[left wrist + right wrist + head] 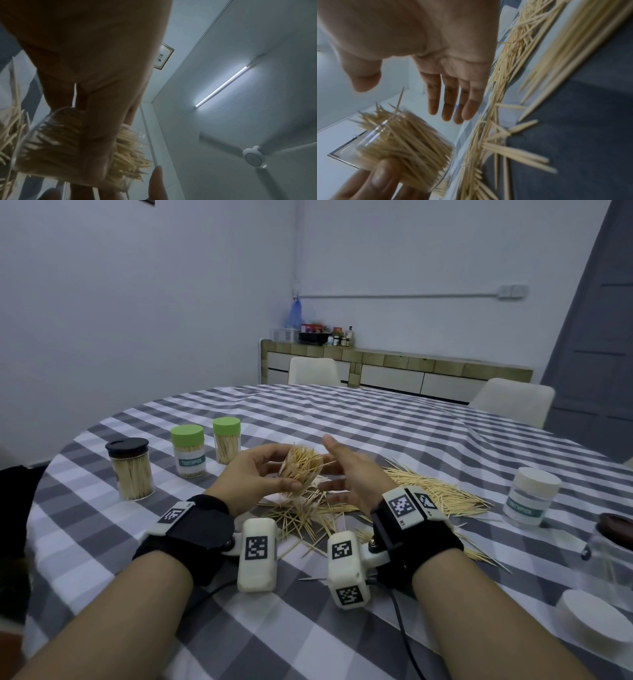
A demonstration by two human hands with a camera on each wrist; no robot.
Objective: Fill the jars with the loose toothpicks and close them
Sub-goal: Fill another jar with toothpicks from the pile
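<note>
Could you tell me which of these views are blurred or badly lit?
Head: evenly lit, sharp, edges bowed by the wide lens. Left wrist: left hand dark against the glaring tube light. Right wrist: near toothpicks smeared, right hand soft.

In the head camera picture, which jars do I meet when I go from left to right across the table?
Black-lidded jar → green-lidded labelled jar → second green-lidded jar → open jar in the left hand → white-lidded jar → brown-lidded jar.
</note>
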